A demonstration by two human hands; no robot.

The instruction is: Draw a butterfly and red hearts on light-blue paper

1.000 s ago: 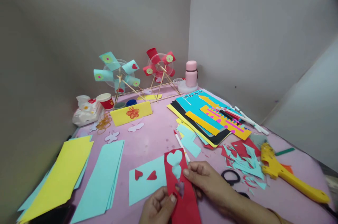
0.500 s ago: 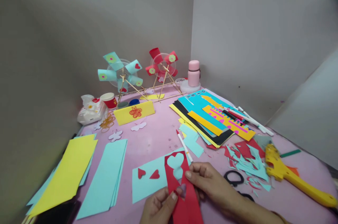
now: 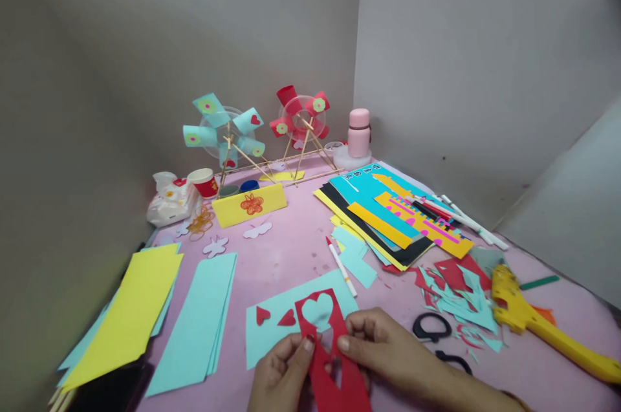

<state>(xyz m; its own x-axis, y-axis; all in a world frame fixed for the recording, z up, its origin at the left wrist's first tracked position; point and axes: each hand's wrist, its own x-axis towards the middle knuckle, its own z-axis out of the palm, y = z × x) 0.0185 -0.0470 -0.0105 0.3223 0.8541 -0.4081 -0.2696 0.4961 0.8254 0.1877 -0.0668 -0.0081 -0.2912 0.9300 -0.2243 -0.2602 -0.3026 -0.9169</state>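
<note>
Down at the front of the pink tabletop (image 3: 291, 250), both hands pinch a red paper strip (image 3: 334, 367): left hand (image 3: 281, 376) and right hand (image 3: 383, 350) grip clamped either side, keeping its heart-shaped holes taut above the blue sheet (image 3: 272, 334).

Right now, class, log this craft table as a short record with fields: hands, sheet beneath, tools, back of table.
left hand: pinches red paper strip with heart cut-outs
right hand: pinches the same strip
beneath: light blue sheet bearing two red hearts
tools: scissors, marker, yellow glue gun
back: two paper wheels, pink bottle
</note>
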